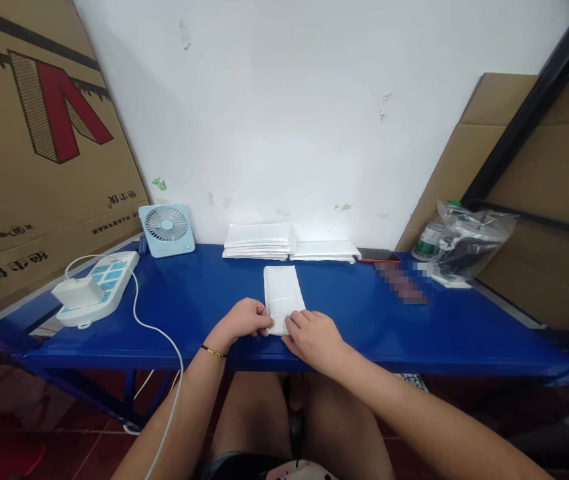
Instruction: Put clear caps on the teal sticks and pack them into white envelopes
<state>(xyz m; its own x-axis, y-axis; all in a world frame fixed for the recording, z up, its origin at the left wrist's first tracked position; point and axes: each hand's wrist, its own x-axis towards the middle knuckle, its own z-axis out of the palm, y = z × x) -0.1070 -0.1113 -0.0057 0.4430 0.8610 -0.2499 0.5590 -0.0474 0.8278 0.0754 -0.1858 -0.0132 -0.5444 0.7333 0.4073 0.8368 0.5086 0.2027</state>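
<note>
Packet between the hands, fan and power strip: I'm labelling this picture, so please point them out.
Packet [283, 293], head view: middle of its white face.
Fan [166, 224], head view: middle of its round grille.
Power strip [110, 284], head view: top, among blue sockets.

Angles the bare left forearm [187, 397] steeply up and inward, and the bare right forearm [409, 398] on a shallower slant from the opposite side. Bends the left wrist [220, 339] toward the middle, with the left hand [245, 319] turned inward and its thumb and fingertips drawn together in a pinch. Holds the right hand [318, 335] palm down, fingers bent and close together, thumb set lower, apart from them. Has both hands near each other, not touching.
</note>
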